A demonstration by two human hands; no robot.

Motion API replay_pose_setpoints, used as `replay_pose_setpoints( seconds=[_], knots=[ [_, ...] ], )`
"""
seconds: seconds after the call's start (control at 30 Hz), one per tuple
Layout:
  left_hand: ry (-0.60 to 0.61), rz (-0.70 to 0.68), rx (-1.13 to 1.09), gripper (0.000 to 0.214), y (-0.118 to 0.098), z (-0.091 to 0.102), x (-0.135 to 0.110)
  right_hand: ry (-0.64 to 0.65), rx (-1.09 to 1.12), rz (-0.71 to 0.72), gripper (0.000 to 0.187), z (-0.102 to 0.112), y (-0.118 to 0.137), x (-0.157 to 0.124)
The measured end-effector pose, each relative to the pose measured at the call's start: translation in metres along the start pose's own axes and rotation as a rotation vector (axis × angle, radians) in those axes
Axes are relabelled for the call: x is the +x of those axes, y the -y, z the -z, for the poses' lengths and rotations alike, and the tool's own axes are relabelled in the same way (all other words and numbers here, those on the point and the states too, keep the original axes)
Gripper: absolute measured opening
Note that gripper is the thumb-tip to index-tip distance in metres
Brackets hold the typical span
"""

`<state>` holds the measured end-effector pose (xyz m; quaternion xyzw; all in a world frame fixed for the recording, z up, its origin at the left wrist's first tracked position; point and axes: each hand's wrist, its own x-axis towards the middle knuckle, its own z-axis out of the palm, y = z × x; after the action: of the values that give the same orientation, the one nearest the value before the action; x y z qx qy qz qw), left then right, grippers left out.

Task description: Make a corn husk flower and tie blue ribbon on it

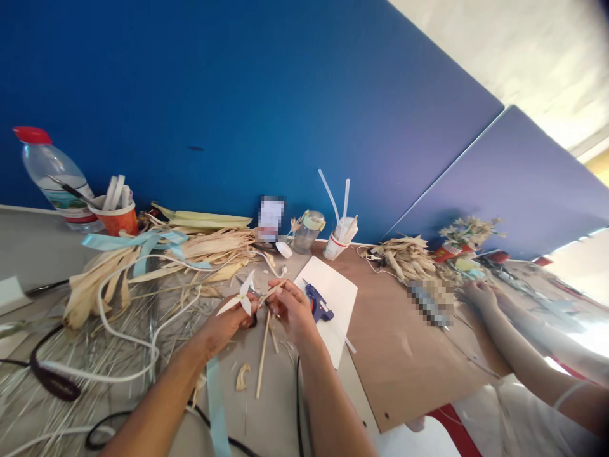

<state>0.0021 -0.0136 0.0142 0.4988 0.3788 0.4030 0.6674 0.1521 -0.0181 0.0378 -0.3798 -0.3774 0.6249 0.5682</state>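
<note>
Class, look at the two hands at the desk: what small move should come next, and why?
Probably the right hand should press its thin dried husk strip against the base of the pale pointed husk petals pinched in the left hand. The strip meets the petals, both hands are occupied, and the blue glue gun lies unheld on the white paper sheet.

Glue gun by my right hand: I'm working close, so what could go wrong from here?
The glue gun lies on white paper beside the right hand; if hot, it could burn a wrist. The black cable beside that forearm might snag. The husk petals in the left hand and the husk strip the right pinches look thin and could tear.
</note>
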Motion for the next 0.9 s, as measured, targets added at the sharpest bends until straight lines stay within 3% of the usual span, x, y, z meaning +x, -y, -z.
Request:
replay_pose_setpoints(
  seconds=[0.17, 0.37, 0.47, 0.6, 0.7, 0.9],
  knots=[
    [-0.066, -0.053, 0.075, 0.031, 0.001, -0.001, 0.003, -0.065, -0.145, -0.029, 0.02, -0.006, -0.007, 0.002],
    [-0.009, -0.078, 0.085, 0.029, -0.001, -0.002, 0.0, -0.109, -0.274, -0.064, 0.019, -0.005, -0.013, 0.003],
    [-0.038, -0.064, 0.037, 0.032, -0.001, -0.002, 0.001, -0.11, -0.404, -0.041, 0.018, -0.002, -0.015, 0.002],
    [-0.126, 0.008, -0.084, 0.036, -0.001, -0.001, 0.002, -0.022, -0.543, -0.059, 0.018, 0.0, -0.018, 0.001],
    [-0.087, 0.065, -0.16, 0.036, -0.002, -0.001, 0.002, 0.064, -0.593, -0.076, 0.021, -0.001, -0.017, -0.001],
    [-0.082, 0.051, -0.319, 0.031, -0.002, 0.001, 0.001, 0.055, -0.588, -0.047, 0.017, -0.003, -0.015, -0.002]
  ],
)
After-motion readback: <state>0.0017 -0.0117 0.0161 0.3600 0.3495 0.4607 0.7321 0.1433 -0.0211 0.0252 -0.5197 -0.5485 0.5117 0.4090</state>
